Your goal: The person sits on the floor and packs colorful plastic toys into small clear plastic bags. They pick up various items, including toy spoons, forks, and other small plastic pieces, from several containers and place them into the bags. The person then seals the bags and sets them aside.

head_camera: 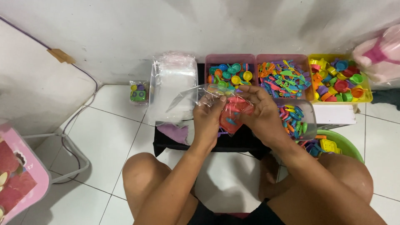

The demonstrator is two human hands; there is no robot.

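Holding: both hands meet over a small clear plastic bag [227, 109] with red and pink toy pieces inside, just beyond the person's knees.
Left hand: the left hand [208, 118] grips the bag's near-left side, its fingers [216, 104] curled together and pinched on the plastic at the mouth.
Right hand: the right hand [263, 114] covers the bag's right side, fingers bent inward and pressed on the film; whether they reach inside the mouth I cannot tell.
Key relation: the bag lies between the two hands, touching both, its mouth turned up and away toward the trays, its long axis running roughly near to far; neither hand is clearly nearer.
Below: a black surface [175, 146] on the tiled floor sits under the hands.
Right side: a clear tub [309, 112] of mixed small toys, and a green basin [346, 143].
Left: a stack of empty clear bags [173, 83], a filled packet [138, 92] beside it.
Far: two pink trays [230, 58] [283, 58] and a yellow tray [366, 89] of coloured toy utensils along the wall.
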